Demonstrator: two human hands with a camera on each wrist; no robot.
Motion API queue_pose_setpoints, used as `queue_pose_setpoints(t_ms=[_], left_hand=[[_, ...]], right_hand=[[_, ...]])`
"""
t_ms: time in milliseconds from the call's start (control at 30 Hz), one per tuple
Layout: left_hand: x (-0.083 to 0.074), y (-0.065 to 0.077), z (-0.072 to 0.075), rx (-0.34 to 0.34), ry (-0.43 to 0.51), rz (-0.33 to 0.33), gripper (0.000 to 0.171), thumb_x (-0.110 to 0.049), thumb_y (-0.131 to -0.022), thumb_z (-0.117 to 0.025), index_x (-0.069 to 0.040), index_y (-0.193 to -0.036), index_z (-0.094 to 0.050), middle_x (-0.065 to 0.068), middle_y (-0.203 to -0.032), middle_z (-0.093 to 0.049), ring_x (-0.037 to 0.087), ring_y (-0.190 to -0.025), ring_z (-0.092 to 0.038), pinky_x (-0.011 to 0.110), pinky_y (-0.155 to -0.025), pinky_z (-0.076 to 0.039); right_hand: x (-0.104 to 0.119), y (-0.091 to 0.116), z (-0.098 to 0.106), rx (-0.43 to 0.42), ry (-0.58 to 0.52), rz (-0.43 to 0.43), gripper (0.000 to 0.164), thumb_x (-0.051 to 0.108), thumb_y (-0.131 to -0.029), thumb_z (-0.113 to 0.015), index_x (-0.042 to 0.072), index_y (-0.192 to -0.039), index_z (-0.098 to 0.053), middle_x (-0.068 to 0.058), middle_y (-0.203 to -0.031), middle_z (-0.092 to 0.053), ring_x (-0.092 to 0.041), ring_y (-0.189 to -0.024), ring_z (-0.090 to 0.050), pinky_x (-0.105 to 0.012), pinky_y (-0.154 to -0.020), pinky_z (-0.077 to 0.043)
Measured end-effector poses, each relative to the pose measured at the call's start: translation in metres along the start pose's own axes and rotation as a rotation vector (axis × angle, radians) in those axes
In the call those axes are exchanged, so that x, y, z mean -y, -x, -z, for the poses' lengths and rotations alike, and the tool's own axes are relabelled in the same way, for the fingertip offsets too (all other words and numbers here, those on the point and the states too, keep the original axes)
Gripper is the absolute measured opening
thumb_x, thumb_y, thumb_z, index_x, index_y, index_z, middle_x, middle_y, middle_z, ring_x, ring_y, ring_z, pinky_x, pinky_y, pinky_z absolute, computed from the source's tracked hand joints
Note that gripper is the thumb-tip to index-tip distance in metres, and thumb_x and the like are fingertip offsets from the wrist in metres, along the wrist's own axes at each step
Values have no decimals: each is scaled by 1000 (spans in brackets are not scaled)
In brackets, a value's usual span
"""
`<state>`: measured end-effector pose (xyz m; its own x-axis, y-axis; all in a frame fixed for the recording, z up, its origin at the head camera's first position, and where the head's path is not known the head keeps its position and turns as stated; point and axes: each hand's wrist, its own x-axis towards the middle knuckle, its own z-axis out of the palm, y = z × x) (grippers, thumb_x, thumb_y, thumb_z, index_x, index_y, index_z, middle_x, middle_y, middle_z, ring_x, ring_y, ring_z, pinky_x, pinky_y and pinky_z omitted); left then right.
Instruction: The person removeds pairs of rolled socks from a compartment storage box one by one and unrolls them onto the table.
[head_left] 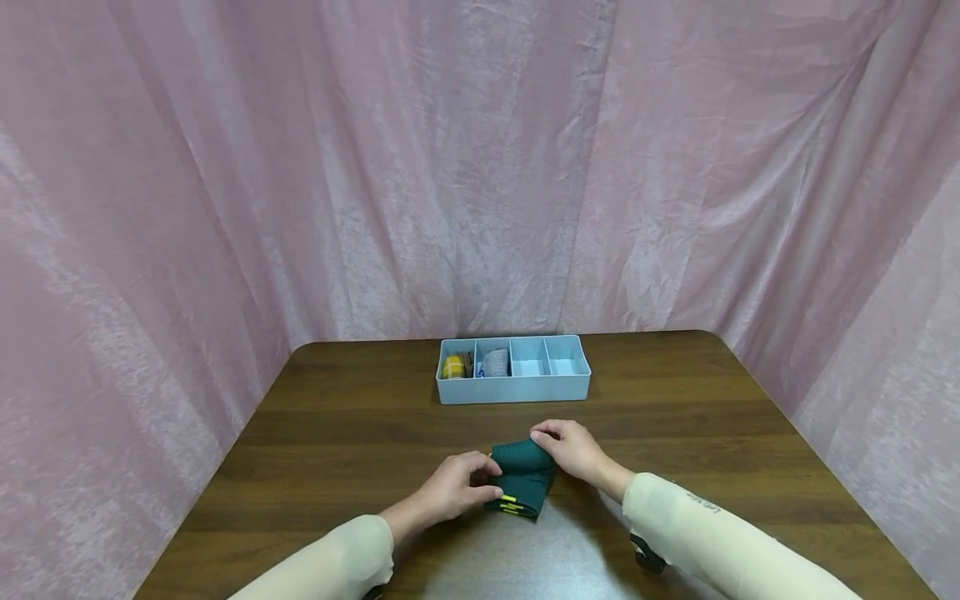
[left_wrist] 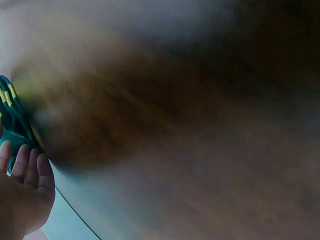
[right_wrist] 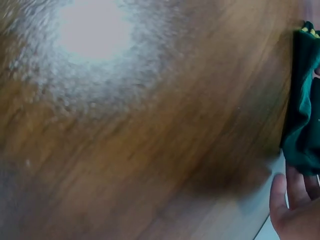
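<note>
A folded dark green cloth (head_left: pixel 521 471) with yellow stripes on its near edge lies on the table in the head view. At its left side is my left hand (head_left: pixel 459 485), thumb and fingers apart, with the fingertips right at the edge of the fabric. My right hand (head_left: pixel 572 448) pinches the far right corner between thumb and fingers. In the left wrist view the striped cloth (left_wrist: pixel 14 112) shows at the left border, above the left hand (left_wrist: pixel 25 192). The right wrist view has the cloth (right_wrist: pixel 302 110) at the right border, over the right hand's fingers (right_wrist: pixel 295 187).
Beyond the cloth stands a light blue organizer box (head_left: pixel 517 389) with several compartments. A yellow checked bundle (head_left: pixel 453 367) fills the leftmost one and a grey bundle (head_left: pixel 495 363) the one beside it. Pink curtains (head_left: pixel 450 167) hang behind the wooden table (head_left: pixel 337 433).
</note>
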<state>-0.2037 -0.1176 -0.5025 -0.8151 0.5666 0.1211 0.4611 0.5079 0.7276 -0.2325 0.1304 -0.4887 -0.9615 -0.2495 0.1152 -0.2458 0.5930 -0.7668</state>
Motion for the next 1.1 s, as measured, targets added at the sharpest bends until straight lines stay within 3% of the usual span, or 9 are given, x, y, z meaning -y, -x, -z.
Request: queue_pose_setpoints(t_ms=[133,267,367,467,600,767,1100], left_hand=[[1,-2,-1,14,-57,-9,28,-25,-88,-77,-8,-110,-72,1,-103,-67,12,-92,-61,28,-82,-50],[2,-4,-2,30,-127,-52,33,-26,-87,-79,-6,-111,-72,0,-104,-67,8,-93,-59,27,-84,-50],[2,-4,-2,48,-196,-107,32,-26,-87,-78,-5,-111,-73,0,-104,-66,8,-95,-59,28,-86,-50],[1,-3,-1,78,-245,-122,32,-28,-88,-77,-6,-111,-74,-2,-105,-64,8,-97,-57,29,-88,-48],[0,0,-1,126,-258,-114,31,-31,-90,-74,-8,-112,-75,-6,-105,-61,7,-98,-54,28,-89,-47],[-2,2,-1,145,-278,-168,26,-27,-95,-69,-8,-112,-76,-6,-105,-61,8,-99,-55,27,-89,-47],[-3,2,0,182,-308,-129,28,-29,-94,-70,-10,-115,-75,-8,-106,-60,6,-98,-52,25,-87,-47]], right_hand=[[-2,1,-2,-84,29,50,17,17,-96,-67,9,-108,-74,1,-105,-71,-24,-103,-64,-45,-91,-49],[-3,2,-1,-140,71,193,14,15,-91,-73,12,-104,-77,5,-104,-69,-21,-103,-64,-45,-91,-49],[-4,4,0,-118,107,292,14,17,-88,-77,15,-102,-77,6,-106,-68,-21,-104,-63,-46,-90,-49],[-6,5,1,-61,146,324,17,20,-86,-78,16,-103,-76,5,-107,-68,-21,-105,-62,-46,-90,-48],[-9,5,1,9,170,299,22,17,-86,-79,14,-107,-74,3,-108,-68,-22,-105,-62,-46,-91,-48],[-12,2,2,51,144,238,21,14,-88,-76,12,-109,-74,0,-107,-69,-25,-104,-63,-47,-90,-49],[-6,-11,-2,33,131,103,20,15,-96,-66,8,-113,-73,-5,-112,-71,-28,-109,-63,-49,-95,-47]])
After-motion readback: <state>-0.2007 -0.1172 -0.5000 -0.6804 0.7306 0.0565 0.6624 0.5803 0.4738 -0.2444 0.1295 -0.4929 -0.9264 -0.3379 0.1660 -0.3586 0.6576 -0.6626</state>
